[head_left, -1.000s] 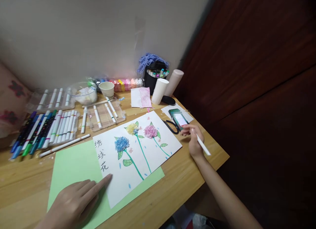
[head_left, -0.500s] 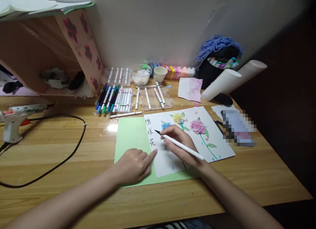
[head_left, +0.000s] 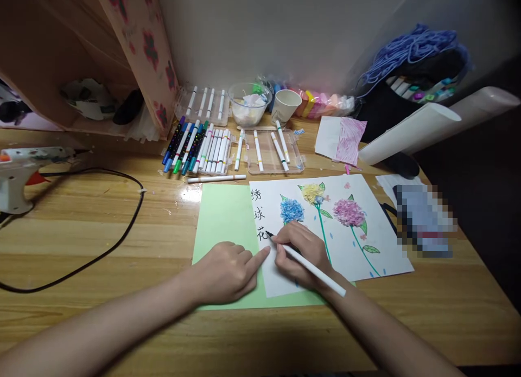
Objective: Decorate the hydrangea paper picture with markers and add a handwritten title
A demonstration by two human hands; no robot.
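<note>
A white sheet (head_left: 382, 247) with blue, yellow and pink flowers and three black written characters down its left side lies over a green sheet (head_left: 222, 214). My right hand (head_left: 303, 252) grips a white marker (head_left: 315, 271), its black tip at the lowest character. My left hand (head_left: 230, 271) rests on the green sheet, its index finger stretched out onto the white sheet's left edge just below that character and its other fingers curled. Nothing shows in my left hand.
Behind the sheets lie several markers (head_left: 214, 152), a clear case (head_left: 264, 168), a bowl (head_left: 249, 114) and a paper cup (head_left: 286, 104). A glue gun (head_left: 18, 176) with a black cord is at the left. White rolls (head_left: 411, 133) and a pixelated object (head_left: 425, 219) are at the right.
My right hand has moved the marker tip down from beside the middle character to the lowest one. The camera view has shifted. My left hand still points at the white sheet's edge.
</note>
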